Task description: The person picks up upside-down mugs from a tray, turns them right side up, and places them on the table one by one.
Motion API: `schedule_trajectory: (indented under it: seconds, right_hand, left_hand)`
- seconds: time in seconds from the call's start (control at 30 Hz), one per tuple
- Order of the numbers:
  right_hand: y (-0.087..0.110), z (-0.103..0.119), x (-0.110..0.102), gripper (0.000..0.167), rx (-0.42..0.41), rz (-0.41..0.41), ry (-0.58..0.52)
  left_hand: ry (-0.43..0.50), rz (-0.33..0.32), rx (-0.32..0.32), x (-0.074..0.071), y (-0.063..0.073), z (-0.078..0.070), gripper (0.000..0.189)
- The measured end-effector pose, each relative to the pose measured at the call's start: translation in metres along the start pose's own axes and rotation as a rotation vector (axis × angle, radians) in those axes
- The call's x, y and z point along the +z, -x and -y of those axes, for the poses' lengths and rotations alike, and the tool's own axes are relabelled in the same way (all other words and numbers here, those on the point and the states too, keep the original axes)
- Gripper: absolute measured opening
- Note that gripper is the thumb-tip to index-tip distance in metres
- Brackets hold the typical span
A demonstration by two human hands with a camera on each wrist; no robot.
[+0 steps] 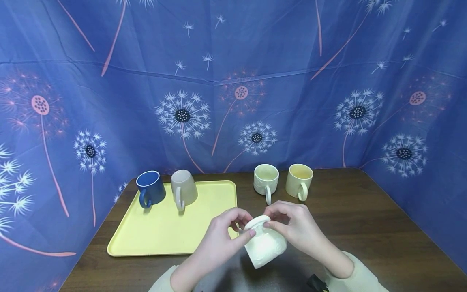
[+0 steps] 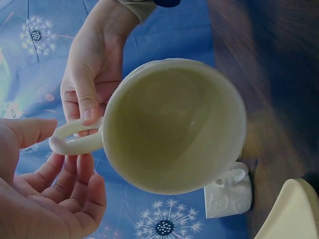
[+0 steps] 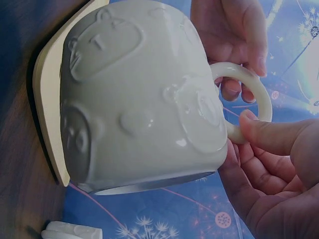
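Two hands, one handle: don't lose the pinch

Cream embossed ceramic mug [image 1: 265, 246] hangs tilted at 6 o'clock, left hand [image 1: 225, 232] and right hand [image 1: 297, 224] both pinching its handle. I'd keep one grip firm before easing the other. Nothing shows inside. Ten o'clock: flat yellow tray [image 1: 157, 239] with navy mug [image 1: 155, 191] plus grey tapered mug [image 1: 187, 188], apparently upside down. Twelve-ish: pale embossed mug [image 1: 264, 184] and plain pale-yellow mug [image 1: 296, 185], no contents visible.
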State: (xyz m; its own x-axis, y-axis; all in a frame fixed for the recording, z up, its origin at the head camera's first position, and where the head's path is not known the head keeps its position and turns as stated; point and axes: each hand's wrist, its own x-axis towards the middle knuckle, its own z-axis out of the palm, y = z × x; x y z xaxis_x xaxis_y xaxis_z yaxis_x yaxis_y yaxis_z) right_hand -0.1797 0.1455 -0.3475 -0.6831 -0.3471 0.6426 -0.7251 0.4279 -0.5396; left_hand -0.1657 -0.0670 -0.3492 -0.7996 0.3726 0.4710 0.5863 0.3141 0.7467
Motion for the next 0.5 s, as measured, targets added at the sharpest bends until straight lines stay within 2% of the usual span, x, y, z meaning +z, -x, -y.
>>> schedule_trajectory:
  seconds: [0.23,0.5]
  right_hand:
    - [0.003,0.0,0.0,0.024,0.066,-0.024,-0.026]
    - [0.005,0.002,0.001,0.022,0.152,-0.046,-0.059]
  left_hand:
    - [-0.029,-0.101,0.028,0.006,0.002,0.003,0.027]
    - [-0.015,-0.168,0.133,0.013,0.003,0.013,0.032]
